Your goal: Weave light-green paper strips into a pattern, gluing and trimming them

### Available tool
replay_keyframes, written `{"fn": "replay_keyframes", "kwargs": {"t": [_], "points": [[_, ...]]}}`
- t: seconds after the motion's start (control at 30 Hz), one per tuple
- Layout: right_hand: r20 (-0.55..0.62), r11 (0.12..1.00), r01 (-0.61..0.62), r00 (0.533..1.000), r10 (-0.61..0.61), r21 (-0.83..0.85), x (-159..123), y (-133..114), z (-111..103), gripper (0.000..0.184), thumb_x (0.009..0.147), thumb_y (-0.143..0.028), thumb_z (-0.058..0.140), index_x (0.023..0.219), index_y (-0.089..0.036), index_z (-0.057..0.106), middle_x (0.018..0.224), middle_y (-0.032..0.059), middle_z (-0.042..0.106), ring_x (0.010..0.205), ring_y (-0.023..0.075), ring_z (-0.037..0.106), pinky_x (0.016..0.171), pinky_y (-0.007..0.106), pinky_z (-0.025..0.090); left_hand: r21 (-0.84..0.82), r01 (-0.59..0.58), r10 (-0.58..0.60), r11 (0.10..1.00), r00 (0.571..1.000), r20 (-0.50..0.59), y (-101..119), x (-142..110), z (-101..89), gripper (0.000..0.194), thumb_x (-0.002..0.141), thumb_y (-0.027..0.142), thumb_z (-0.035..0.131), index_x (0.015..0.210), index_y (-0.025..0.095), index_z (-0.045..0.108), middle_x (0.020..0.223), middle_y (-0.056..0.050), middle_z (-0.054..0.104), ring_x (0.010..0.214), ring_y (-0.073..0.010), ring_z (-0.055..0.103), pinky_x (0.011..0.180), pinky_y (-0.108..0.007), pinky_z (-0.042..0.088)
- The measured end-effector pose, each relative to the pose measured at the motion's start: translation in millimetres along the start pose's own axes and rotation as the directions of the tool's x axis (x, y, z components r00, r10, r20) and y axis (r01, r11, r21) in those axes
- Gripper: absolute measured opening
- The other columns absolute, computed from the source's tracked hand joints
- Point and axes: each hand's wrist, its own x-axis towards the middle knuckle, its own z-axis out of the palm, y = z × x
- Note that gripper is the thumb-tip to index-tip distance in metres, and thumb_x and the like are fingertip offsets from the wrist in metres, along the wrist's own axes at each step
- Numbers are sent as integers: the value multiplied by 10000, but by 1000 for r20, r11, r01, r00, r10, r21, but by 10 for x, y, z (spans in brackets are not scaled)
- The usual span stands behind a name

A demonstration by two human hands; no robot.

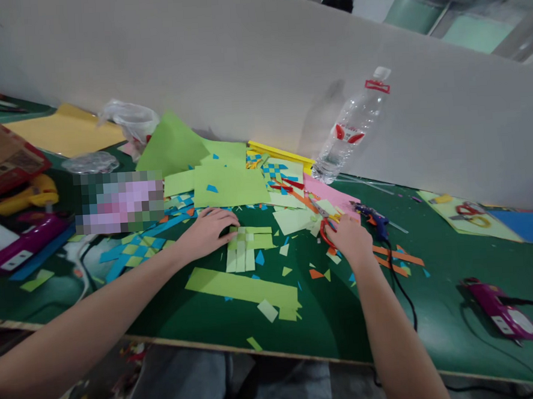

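A small weave of light and yellow-green paper strips (241, 249) lies on the green table. My left hand (211, 227) is curled at its upper left corner, fingertips and thumb closed on the edge. To the right, my right hand (351, 239) has its fingers bent round the orange-red handles of a pair of scissors (326, 232); the fingertips are partly hidden. The scissor blades point up and left across pale paper. Below the weave lies a wide yellow-green paper strip (242, 287). Blue-and-green woven paper (136, 251) lies beside my left forearm.
Green paper sheets (229, 186) lie behind the hands. A clear plastic bottle (350, 134) leans at the wall. At right are a blue glue gun (377, 221) with a black cord, orange strips (399, 256) and a purple power strip (503, 311). A paper bag (4, 158) stands at left.
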Motion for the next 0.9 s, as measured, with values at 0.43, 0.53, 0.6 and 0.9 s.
{"fn": "replay_keyframes", "kwargs": {"t": [0.43,0.53,0.6,0.9], "points": [[-327,976,216,924,-197,23,8,10,55,378,889,-345,474,1170,-93,502,1130,174,607,1068,281,563,833,343,443,-27,11,-13,1000,997,-71,-9,-4,15,197,908,326,492,1036,204,577,1101,-70,654,1083,-240,569,1013,-419,309],[-380,932,354,875,-300,77,-3,-54,81,368,888,-318,467,1188,-107,510,1146,153,614,1062,267,561,884,353,418,-38,17,-20,999,997,-76,-5,-4,10,242,912,376,492,1050,202,588,1108,-76,655,1088,-248,569,999,-417,317],[-373,911,408,857,-356,68,-17,-95,108,368,882,-316,475,1181,-107,522,1136,150,623,1064,278,556,892,366,410,-48,11,-14,999,998,-59,4,-3,-2,288,913,429,488,1061,209,599,1135,-72,650,1120,-252,555,1004,-424,305],[-336,955,296,899,-280,-5,72,2,202,341,883,-308,445,1130,-103,563,1085,154,638,1023,274,560,866,352,394,-46,-12,13,999,1000,13,41,-8,-52,434,840,592,531,1046,223,630,1216,-68,616,1160,-265,526,1001,-434,286]]}}
